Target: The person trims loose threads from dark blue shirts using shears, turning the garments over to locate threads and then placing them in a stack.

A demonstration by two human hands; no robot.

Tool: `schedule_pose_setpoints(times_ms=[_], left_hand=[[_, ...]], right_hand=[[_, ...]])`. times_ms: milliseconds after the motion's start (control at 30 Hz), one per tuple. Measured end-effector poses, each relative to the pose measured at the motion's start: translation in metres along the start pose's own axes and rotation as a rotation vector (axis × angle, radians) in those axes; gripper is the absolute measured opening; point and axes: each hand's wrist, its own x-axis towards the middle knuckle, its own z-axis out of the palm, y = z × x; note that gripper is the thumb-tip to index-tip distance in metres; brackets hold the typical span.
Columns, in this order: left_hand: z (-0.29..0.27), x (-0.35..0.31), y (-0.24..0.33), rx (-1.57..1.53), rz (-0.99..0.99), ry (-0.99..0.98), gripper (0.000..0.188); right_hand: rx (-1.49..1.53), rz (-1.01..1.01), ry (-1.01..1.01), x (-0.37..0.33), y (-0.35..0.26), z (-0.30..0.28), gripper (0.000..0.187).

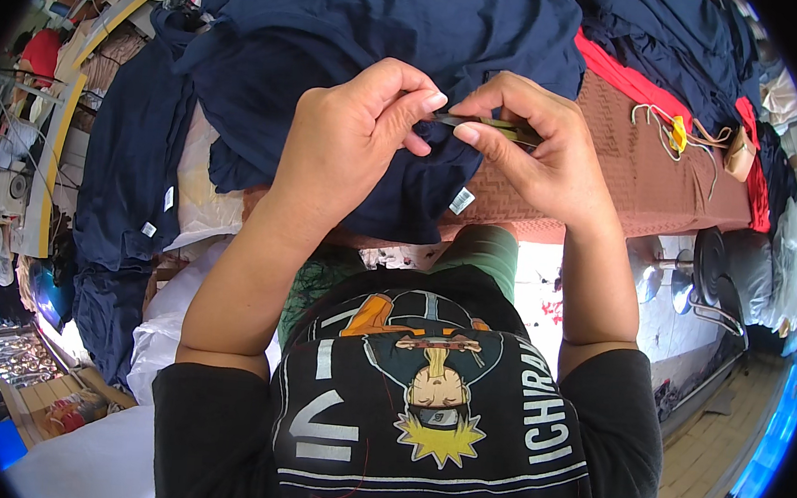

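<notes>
Both hands meet in front of me over a pile of navy fabric (360,21). Thumb and fingers of my right hand (556,154) are closed on what look like small thread snips (494,123), with a dark tip and yellowish-green sides. The tip points toward my left hand (347,128), whose thumb and forefinger are pinched together beside it. Whatever sits in that pinch is too small to make out. Below the hands the navy cloth hangs over the table edge, with a white label (461,200) at its lower border.
A brown patterned cloth (609,195) covers the table. On its right lie red fabric (618,74), a yellow piece with cords (679,133) and more navy cloth (668,31). White plastic (172,325) bulges at my left; a dark round stool (719,274) stands right.
</notes>
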Motion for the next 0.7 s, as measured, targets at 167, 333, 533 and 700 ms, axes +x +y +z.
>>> schedule_pose_setpoints(times_ms=[167,333,533,700], left_hand=[[0.001,0.0,-0.003,-0.018,0.024,0.026,0.015],[-0.012,0.007,-0.002,-0.196,0.282,-0.031,0.018],[-0.05,0.007,0.003,-0.348,0.406,-0.058,0.023],[-0.021,-0.003,0.0,0.226,0.219,-0.075,0.038]], right_hand=[[0.02,0.017,0.038,-0.002,0.001,0.002,0.015],[-0.029,0.048,-0.021,-0.009,0.011,0.008,0.015],[0.046,0.062,0.054,-0.012,0.017,0.01,0.016],[0.057,0.051,0.086,-0.012,0.018,0.011,0.016]])
